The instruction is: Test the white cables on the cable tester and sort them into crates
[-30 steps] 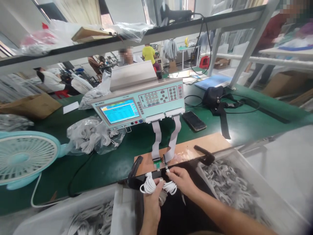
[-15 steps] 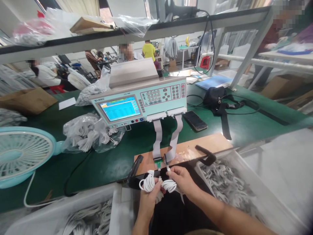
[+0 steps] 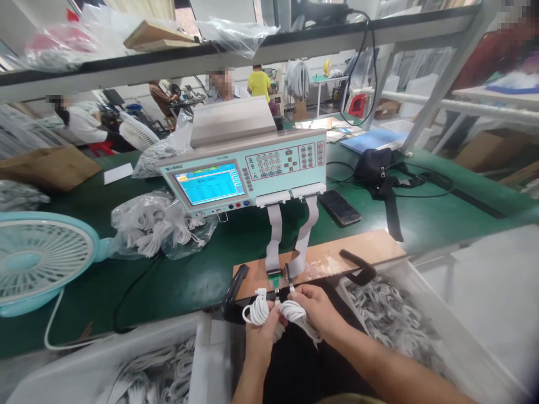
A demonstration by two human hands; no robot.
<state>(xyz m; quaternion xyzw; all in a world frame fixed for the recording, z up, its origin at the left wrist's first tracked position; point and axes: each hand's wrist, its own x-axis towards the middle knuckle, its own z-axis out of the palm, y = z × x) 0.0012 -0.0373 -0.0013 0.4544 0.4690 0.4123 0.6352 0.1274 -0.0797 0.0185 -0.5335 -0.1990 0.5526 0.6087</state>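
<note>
My left hand (image 3: 261,335) is closed on a coiled white cable (image 3: 255,312), pinching a plug just below a small green circuit board (image 3: 275,280). Whether that plug is seated in the board's metal socket is too small to tell. With closed fingers, my right hand (image 3: 316,307) grips a white cable plug (image 3: 291,288) at the second, upright connector (image 3: 288,273). White coils (image 3: 293,313) hang between both hands. Two grey ribbon cables (image 3: 275,235) run from these connectors up to a test instrument (image 3: 283,164) with a lit blue screen (image 3: 213,185).
Clamps (image 3: 357,266) grip a wooden board (image 3: 353,249) at the green table's edge. Bins of cables (image 3: 391,320) stand on either side. A fan (image 3: 42,261), bagged cables (image 3: 145,224), a phone (image 3: 340,207) and a black bag (image 3: 373,168) lie around. Other people sit beyond.
A line of larger text has appeared on the instrument's screen. The left plug looks slightly nearer the green board. Both hands keep their grip, and the view has shifted a little.
</note>
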